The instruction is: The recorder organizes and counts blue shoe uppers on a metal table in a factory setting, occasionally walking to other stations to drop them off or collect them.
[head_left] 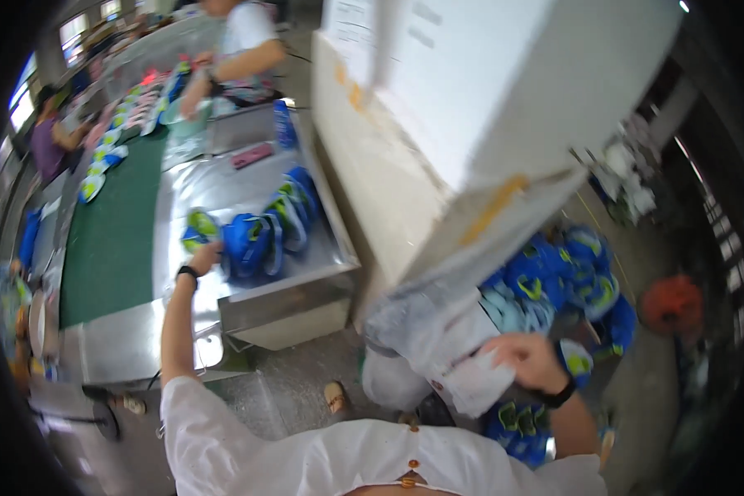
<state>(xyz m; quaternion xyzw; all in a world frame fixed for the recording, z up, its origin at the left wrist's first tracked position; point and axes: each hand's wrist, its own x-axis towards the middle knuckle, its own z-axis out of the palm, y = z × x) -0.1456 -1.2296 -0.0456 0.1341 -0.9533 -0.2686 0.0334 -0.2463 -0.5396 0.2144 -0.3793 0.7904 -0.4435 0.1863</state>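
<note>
My left hand (207, 257) reaches over the metal table, its fingers closed on the edge of a blue and lime-green shoe upper (198, 225). Right beside it on the table stands a row of more blue shoe uppers (248, 241) with green linings. On the other side, my right hand (524, 361) is closed on a thin white sheet (474, 382); blur hides whether it is plastic or paper. Past that hand lies a heap of blue and green shoe uppers (546, 273), and several more (517, 422) sit below it.
A green conveyor belt (112, 256) carrying shoe pieces runs along the metal table (223, 178). On the table are a pink phone-like object (251, 155) and a blue packet (284, 124). Across it stands a co-worker (244, 58). Tall white boxes (463, 83) block the middle.
</note>
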